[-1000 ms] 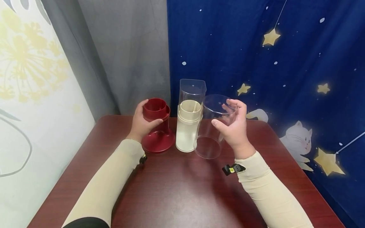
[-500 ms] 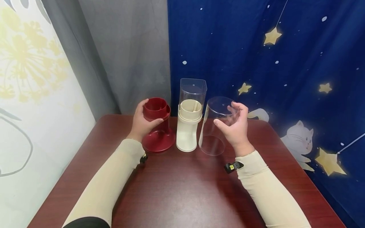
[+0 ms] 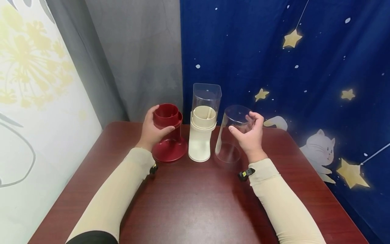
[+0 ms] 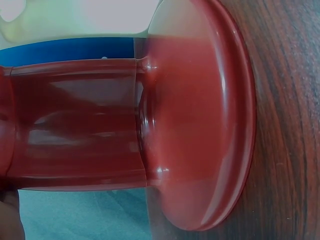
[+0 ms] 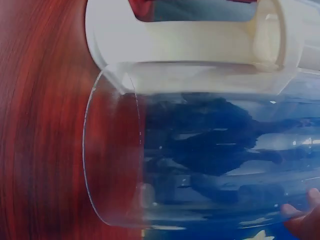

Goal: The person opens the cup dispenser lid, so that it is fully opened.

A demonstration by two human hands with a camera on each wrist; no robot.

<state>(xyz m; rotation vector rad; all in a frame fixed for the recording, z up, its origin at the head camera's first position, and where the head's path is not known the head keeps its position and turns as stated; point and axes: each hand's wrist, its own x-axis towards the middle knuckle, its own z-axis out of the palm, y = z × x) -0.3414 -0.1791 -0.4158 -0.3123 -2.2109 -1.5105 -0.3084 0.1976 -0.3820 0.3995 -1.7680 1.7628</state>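
Observation:
A red plastic stand (image 3: 169,150) with a round foot and a ring-shaped top is upright on the table. My left hand (image 3: 151,130) grips it round the top, thumb in front. In the middle stands a cream stand (image 3: 199,142) of similar shape, a clear squared-off sleeve (image 3: 207,93) rising behind its ring. My right hand (image 3: 251,134) holds a clear open cylinder (image 3: 226,139) near its upper rim, just right of the cream stand. The cylinder's lower rim (image 5: 86,150) is at or close to the tabletop; contact is hard to tell.
The brown wooden table (image 3: 195,210) extends toward me, its back edge behind the stands. A grey curtain (image 3: 143,61) and a blue curtain (image 3: 237,61) with stars hang behind it. A white patterned surface (image 3: 39,101) stands at the left.
My right hand has moved the clear cylinder to the right and slightly back, away from the cream stand, which it overlapped before. My left hand has kept its grip on the red stand.

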